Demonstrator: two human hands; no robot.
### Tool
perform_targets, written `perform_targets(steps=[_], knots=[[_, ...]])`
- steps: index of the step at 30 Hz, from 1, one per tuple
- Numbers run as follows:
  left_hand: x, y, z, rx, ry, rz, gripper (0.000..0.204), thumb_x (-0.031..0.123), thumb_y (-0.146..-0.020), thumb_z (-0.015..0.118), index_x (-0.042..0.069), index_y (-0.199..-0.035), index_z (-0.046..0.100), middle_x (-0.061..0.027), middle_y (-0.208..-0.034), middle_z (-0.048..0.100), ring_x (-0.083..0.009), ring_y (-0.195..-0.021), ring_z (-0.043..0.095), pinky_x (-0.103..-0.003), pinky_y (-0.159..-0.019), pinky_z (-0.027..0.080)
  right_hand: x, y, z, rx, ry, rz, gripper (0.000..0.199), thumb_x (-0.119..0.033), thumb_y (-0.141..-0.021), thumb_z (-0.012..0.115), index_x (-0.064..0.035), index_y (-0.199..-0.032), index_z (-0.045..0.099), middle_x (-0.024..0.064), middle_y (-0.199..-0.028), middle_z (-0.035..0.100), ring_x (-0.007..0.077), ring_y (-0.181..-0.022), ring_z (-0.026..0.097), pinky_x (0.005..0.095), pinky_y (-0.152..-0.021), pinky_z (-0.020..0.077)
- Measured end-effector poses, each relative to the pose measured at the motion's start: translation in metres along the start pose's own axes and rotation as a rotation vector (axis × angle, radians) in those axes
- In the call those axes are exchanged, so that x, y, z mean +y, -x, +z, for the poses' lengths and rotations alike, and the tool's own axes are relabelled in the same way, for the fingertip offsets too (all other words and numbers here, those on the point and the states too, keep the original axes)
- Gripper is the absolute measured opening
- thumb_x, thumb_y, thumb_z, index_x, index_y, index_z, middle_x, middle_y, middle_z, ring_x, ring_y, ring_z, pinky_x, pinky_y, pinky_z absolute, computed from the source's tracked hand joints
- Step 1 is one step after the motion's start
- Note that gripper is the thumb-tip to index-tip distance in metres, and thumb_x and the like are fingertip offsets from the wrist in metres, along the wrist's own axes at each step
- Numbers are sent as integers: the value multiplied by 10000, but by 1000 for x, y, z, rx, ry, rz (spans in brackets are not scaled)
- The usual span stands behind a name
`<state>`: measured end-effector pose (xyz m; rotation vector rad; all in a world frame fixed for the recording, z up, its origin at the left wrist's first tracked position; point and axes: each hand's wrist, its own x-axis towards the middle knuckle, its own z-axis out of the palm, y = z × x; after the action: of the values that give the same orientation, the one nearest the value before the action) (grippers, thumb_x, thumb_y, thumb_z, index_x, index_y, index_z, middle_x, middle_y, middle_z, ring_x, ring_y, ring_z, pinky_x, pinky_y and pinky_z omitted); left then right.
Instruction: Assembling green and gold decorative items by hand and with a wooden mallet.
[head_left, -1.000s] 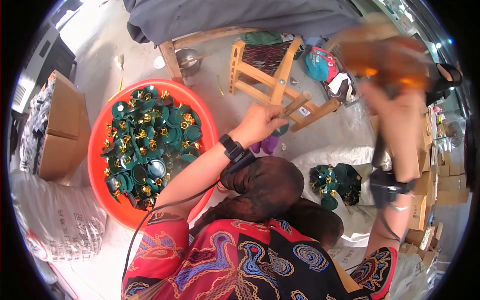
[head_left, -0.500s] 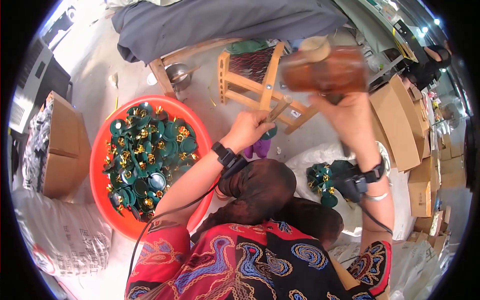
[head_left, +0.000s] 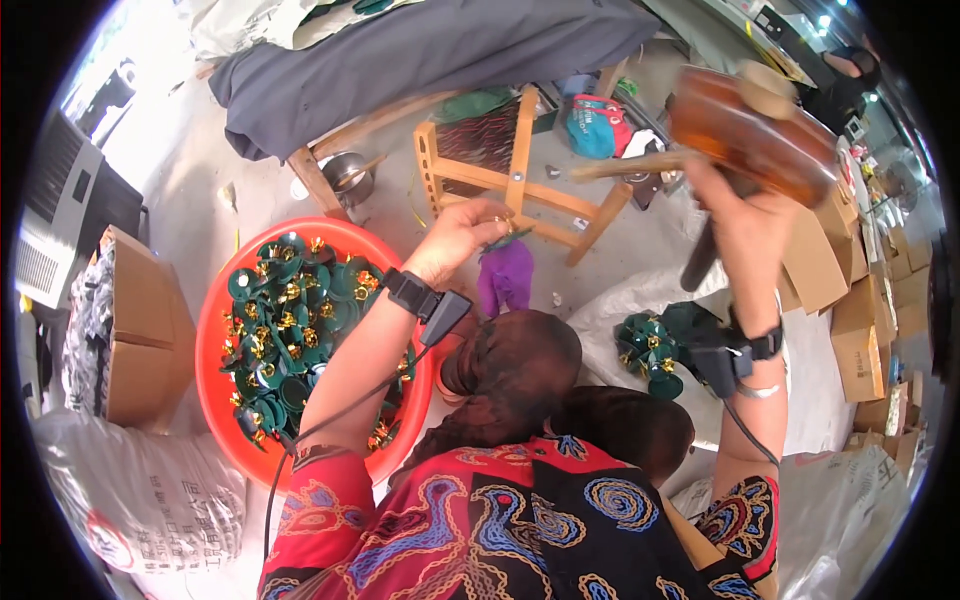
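Green disc point(head_left: 512, 240), gold bit on top: just above the purple item point(head_left: 505, 277), at the left hand's fingertips. Left hand point(head_left: 465, 238): fingers partly curled, touching disc; cannot tell whether gripped. Right hand point(head_left: 745, 215): closed around mallet point(head_left: 750, 130), head blurred; stick point(head_left: 635, 166) also held, pointing left. Leftward: red basin point(head_left: 212, 345) of similar discs. Rightward: white sack point(head_left: 800, 370). Beyond: wooden frame point(head_left: 517, 180).

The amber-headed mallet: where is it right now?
In the head view, the mallet is at upper right, held up in the right hand, to the right of the wooden frame.
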<state>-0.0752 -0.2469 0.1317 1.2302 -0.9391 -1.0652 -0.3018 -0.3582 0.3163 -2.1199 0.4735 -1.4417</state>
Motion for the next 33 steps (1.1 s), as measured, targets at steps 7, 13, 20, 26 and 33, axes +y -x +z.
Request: perform_targets(steps=[7,13,20,26,33], knots=[[45,-19,64,-404,181,-14,332,-21,-745,618,22,-1068,556,-68,-1015,624,-123,-957,568,-256,-842,437,-36,30,-88,234,234,24,401,-12,-701,703,6,-1060,528,71,-848,600,103,-614,553,216,-535,460],[50,-62,163,-594,-224,452,595,140,-765,659,-15,-1270,386,-169,-1262,466,-218,-1183,438,-343,-975,361,-60,30,-88,326,271,-14,294,-46,-697,711,12,-944,561,52,-738,590,108,-591,549,233,-530,446],[82,-48,65,-304,-563,473,426,224,-811,614,-11,-1153,518,-125,-1073,599,-174,-1003,563,-304,-858,447,-56,58,-77,258,230,64,367,-4,-710,715,34,-1039,556,104,-955,615,162,-788,608,247,-676,506],[-51,70,-143,629,-1048,-30,255,203,-759,583,24,-928,647,-141,-845,654,-269,-811,633,-358,-734,488,-33,83,-13,214,-62,327,307,16,-722,684,28,-989,534,90,-800,602,149,-631,575,254,-589,475],[-153,122,-155,653,-374,-615,326,121,-810,541,17,-1118,530,-101,-738,620,-170,-527,612,-267,-427,472,-4,98,38,25,-262,425,294,62,-732,644,15,-998,527,95,-853,605,151,-674,578,266,-600,481]])
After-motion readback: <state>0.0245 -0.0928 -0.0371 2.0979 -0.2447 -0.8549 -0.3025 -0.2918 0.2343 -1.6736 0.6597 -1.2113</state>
